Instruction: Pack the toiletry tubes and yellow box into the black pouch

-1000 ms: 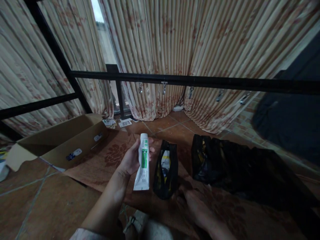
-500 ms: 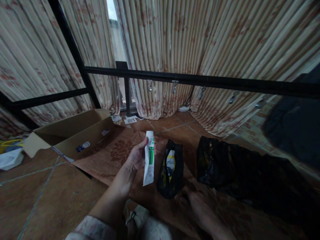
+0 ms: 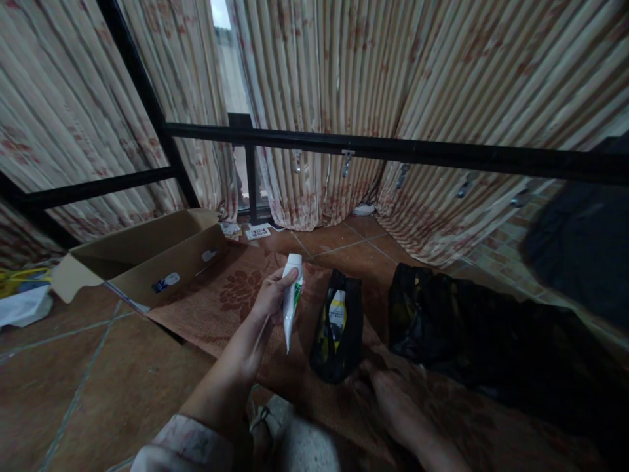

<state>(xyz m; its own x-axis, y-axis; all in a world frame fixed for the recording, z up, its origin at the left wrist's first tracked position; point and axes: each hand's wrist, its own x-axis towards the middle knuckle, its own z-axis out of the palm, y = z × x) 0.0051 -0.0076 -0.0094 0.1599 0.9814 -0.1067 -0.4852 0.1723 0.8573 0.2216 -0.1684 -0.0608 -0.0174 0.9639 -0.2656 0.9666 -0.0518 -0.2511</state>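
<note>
My left hand (image 3: 271, 298) is closed round a white tube with green print (image 3: 291, 295), its thumb across the tube just below the white cap. The tube points cap-up, its flat crimped end turned edge-on. To its right, a small black pouch with dark camouflage patches (image 3: 322, 347) lies with its long opening gaping. A white-and-yellow packet (image 3: 337, 313) shows inside that opening. At the pouch's lower right end, my right hand (image 3: 386, 393) has its fingers curled against the fabric; shadow partly hides the fingertips.
A reddish-brown flowered cloth (image 3: 240, 288) lies under the pouch on tiled floor. An open cardboard box (image 3: 181, 262) stands at the left. A large black camouflage bag (image 3: 472, 334) lies at the right. A black metal rail (image 3: 314, 139) crosses before the curtains (image 3: 304, 65).
The tube has turned in my left hand, from its printed face showing to nearly edge-on, and my thumb now lies over its front. My right hand stays by the pouch.
</note>
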